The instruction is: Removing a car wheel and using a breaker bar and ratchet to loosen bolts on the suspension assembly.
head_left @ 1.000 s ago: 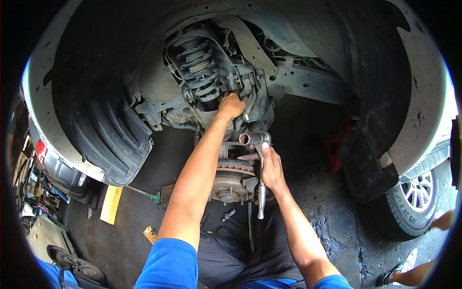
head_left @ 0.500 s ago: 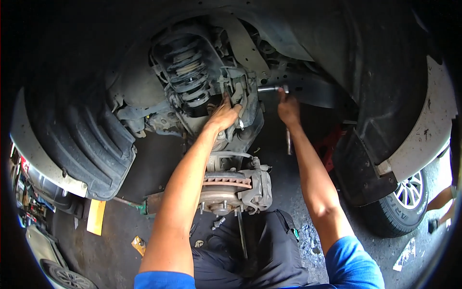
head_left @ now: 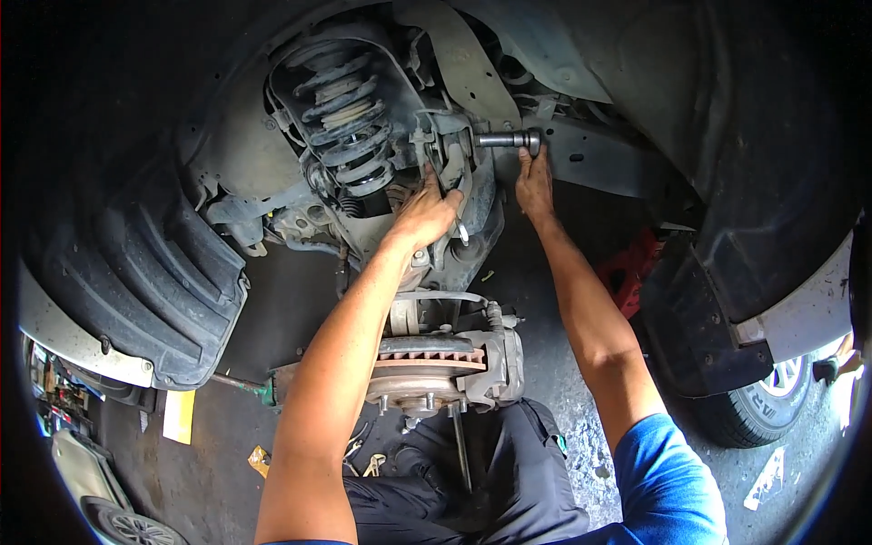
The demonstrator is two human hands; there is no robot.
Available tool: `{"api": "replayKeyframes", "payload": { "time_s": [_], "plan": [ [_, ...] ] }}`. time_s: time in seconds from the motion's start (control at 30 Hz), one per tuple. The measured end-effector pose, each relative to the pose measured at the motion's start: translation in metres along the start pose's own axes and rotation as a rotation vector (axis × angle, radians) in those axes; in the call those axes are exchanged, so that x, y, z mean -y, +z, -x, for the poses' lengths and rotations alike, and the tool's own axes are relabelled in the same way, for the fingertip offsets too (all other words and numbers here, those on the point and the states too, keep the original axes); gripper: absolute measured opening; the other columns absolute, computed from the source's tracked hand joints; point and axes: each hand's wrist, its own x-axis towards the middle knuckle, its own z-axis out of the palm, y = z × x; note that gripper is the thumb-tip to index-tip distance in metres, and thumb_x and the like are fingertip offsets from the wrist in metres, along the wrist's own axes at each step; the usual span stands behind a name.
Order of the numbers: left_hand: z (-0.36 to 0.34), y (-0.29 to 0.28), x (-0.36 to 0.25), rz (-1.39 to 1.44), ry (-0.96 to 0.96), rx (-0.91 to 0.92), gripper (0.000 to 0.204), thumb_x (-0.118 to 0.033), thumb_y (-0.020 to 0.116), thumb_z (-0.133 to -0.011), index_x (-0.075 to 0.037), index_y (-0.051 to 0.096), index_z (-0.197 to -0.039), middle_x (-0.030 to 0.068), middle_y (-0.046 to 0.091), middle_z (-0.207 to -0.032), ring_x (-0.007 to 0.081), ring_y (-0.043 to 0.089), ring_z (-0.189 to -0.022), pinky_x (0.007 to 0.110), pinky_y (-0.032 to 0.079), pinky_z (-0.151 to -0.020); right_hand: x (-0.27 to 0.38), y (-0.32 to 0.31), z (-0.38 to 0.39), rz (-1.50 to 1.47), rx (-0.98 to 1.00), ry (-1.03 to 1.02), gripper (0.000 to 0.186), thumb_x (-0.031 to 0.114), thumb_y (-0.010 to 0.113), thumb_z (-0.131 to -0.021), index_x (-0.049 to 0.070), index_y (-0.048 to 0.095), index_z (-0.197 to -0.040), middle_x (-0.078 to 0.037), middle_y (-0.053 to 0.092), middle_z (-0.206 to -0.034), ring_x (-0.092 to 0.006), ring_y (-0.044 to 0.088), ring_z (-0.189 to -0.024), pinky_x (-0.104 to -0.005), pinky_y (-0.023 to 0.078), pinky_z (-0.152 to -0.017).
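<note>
My left hand [head_left: 425, 216] is up at the grey, dirty suspension arm [head_left: 459, 163], its index finger pointing up along it and the thumb to the right; the other fingers are hidden. In my right hand [head_left: 536, 182], the fingertips close on the head of a socket wrench [head_left: 509, 140]. Its long chrome shaft runs level to the left and meets the suspension arm; its handle is hidden. Left of these parts stands the coil spring [head_left: 350, 127] around its shock absorber. Below my hands, the brake disc [head_left: 418, 392] sits with its caliper [head_left: 498, 368].
Black wheel-arch liners [head_left: 154, 291] flank the work on both sides. A red stand [head_left: 629, 272] is at the right, beyond my forearm. An alloy wheel [head_left: 763, 404] lies at the lower right. Pliers [head_left: 373, 465] and a yellow sheet [head_left: 179, 418] are on the floor.
The wrench handle, which hung below my right hand, no longer shows. My right hand has shifted slightly up around the wrench head. My left hand stays in place; the view has tilted a little.
</note>
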Motion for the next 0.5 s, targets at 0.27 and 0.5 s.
{"api": "replayKeyframes", "payload": {
  "time_s": [0.27, 0.5],
  "plan": [
    [-0.004, 0.004, -0.002, 0.005, -0.001, -0.001, 0.083, -0.039, 0.045, -0.088, 0.01, 0.009, -0.145, 0.0294, 0.023, -0.149, 0.0327, 0.023, -0.141, 0.031, 0.017, -0.115, 0.021, -0.032, -0.016, 0.25, 0.221, 0.176, 0.061, 0.046, 0.033, -0.099, -0.002, 0.033, -0.138, -0.035, 0.051, -0.122, -0.0477, 0.048, -0.117, -0.0501, 0.037, -0.1],
    [0.0, 0.001, 0.003, -0.035, -0.018, -0.019, 0.082, -0.038, 0.045, -0.087, 0.008, 0.011, -0.146, 0.0279, 0.027, -0.148, 0.0326, 0.028, -0.139, 0.032, 0.021, -0.114, 0.061, -0.036, -0.039, 0.337, 0.454, 0.305, 0.059, 0.047, 0.033, -0.1, -0.006, 0.059, -0.097, -0.016, 0.06, -0.066, -0.0249, 0.062, -0.054, -0.0402, 0.05, -0.056]
  ]
}}
